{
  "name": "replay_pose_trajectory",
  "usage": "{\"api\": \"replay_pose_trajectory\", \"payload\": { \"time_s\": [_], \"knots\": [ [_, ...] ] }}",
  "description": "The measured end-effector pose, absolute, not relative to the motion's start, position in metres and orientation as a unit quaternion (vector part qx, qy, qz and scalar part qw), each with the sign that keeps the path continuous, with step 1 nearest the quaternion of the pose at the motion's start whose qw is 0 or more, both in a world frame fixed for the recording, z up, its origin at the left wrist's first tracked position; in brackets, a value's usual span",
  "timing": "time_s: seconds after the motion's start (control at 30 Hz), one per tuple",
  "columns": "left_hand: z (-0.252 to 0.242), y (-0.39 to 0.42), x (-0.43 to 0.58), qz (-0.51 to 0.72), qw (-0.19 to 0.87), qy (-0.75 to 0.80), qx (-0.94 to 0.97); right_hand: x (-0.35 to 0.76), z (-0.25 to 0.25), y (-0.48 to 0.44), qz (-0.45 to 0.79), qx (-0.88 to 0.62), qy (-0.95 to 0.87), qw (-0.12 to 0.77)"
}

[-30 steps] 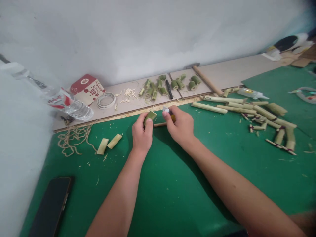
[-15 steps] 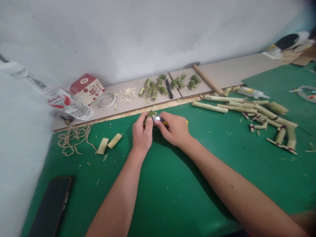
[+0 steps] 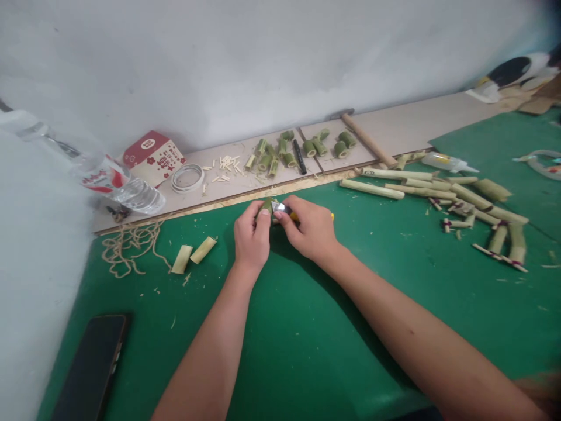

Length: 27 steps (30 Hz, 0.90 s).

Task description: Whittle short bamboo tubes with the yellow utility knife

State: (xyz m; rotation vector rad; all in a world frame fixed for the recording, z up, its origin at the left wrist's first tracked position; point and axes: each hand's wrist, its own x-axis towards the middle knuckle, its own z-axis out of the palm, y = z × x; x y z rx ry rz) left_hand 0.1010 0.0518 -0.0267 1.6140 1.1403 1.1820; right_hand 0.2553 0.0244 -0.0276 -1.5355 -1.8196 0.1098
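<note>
a short green bamboo piece [image 3: 266, 205] is gripped by the closed fingers of the left hand [image 3: 251, 238] above the green felt table top [image 3: 307, 327]. a yellow-handled utility knife [image 3: 284, 211] is clasped in the right hand [image 3: 308, 230], its blade laid against the bamboo.

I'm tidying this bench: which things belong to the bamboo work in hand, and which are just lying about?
In hand: left hand, short bamboo piece, right hand, knife.
Lying about: phone, water bottle, tape roll, hammer, glue bottle, twine.
</note>
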Motion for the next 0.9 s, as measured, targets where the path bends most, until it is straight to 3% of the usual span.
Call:
{"api": "replay_pose_trajectory", "payload": {
  "time_s": [0.3,0.73,0.9],
  "knots": [
    [-0.030,0.051,0.099,0.476,0.398,0.452,0.640,0.270,-0.017,0.029,0.037,-0.674,-0.609,0.415],
    [-0.032,0.054,0.101,0.479,0.374,0.455,0.651,0.264,-0.030,0.029,0.023,-0.646,-0.675,0.357],
    [-0.031,0.054,0.102,0.475,0.372,0.458,0.653,0.263,-0.028,0.027,0.018,-0.625,-0.663,0.411]
  ]
}}
